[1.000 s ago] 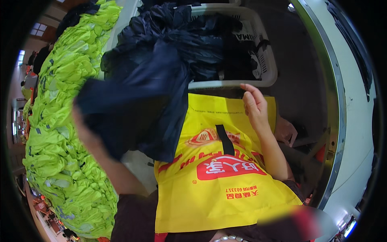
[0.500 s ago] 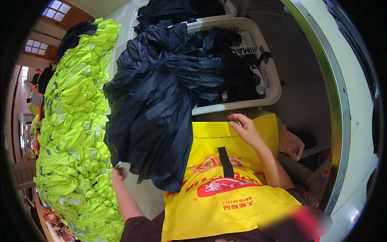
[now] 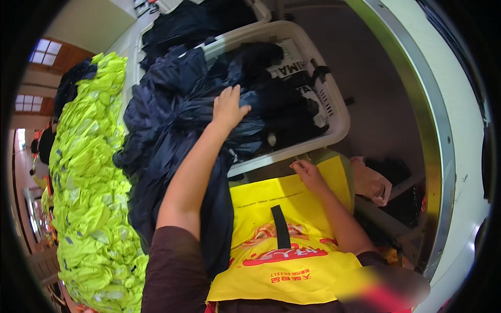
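Observation:
My left hand [image 3: 228, 108] reaches over a heap of dark navy fabric [image 3: 180, 117], its fingers stretched out and the thumb apart, at the fabric bunched across the basket. That heap spills over the left side of a white plastic basket [image 3: 342, 122] and hangs down toward me. Just in front of the basket, my right hand [image 3: 309, 175] is closed, with thumb and fingertips pinched together above the top edge of the yellow apron [image 3: 261, 201] on my front. Whatever the pinch holds is too small to make out.
Bright yellow-green garments [image 3: 91, 182] form a long, high pile on the left. Behind stands another white basket [image 3: 255, 11] with dark cloth. A metal-edged pale surface [image 3: 449, 156] curves along the right. A pinkish plastic bag [image 3: 371, 180] hangs right of the apron.
My left hand has moved from beside the yellow-green pile up and right onto the navy fabric. The right hand stays pinched near the apron's top edge. The view has shifted slightly.

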The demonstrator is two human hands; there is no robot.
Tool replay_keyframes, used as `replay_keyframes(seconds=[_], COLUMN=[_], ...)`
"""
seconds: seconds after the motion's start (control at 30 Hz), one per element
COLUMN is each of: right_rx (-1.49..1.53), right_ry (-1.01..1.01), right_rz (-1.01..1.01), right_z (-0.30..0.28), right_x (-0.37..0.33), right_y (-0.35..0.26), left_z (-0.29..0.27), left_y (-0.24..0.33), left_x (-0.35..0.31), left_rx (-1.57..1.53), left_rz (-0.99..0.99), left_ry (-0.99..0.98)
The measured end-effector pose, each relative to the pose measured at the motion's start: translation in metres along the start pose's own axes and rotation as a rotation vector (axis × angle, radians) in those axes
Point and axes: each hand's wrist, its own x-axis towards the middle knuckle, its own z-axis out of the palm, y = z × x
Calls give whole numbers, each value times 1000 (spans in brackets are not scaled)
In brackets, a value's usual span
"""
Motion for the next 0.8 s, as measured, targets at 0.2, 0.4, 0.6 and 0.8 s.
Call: replay_keyframes(seconds=[0.2, 0.4, 0.6, 0.8], right_rx=[203, 1032, 1255, 1161], right_ry=[107, 336, 205, 7], right_rz=[3, 153, 308, -37], right_z=[-8, -21, -2, -3], right_x=[-2, 26, 67, 18], right_y=[2, -15, -32, -98], left_z=[3, -117, -166, -175], left_y=[22, 15, -25, 45], left_x=[10, -102, -210, -224], left_rx=[27, -560, -348, -78], left_rz=[4, 79, 71, 70], left_ry=[-181, 21, -330, -334])
